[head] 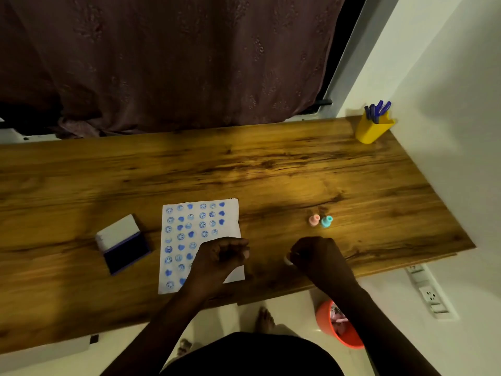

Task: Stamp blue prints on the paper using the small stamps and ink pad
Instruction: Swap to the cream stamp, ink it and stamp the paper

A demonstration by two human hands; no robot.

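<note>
left hand (221,257) is curling loosely over the paper (200,240). right hand (315,257) is gripping something small and pale, too blurred to name.

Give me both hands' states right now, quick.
Left hand: curled loosely over the paper; whether it holds anything cannot be told.
Right hand: closed on a small whitish object, probably a stamp.

Left hand (222,256): bare, forearm angled up from lower left, fingers (242,249) curled into loose fist, knuckles up. Right hand (317,256): bare, forearm angled up from lower right, fingers curled inward, something small and pale at fingertips. Hands apart, level with each other.
</note>
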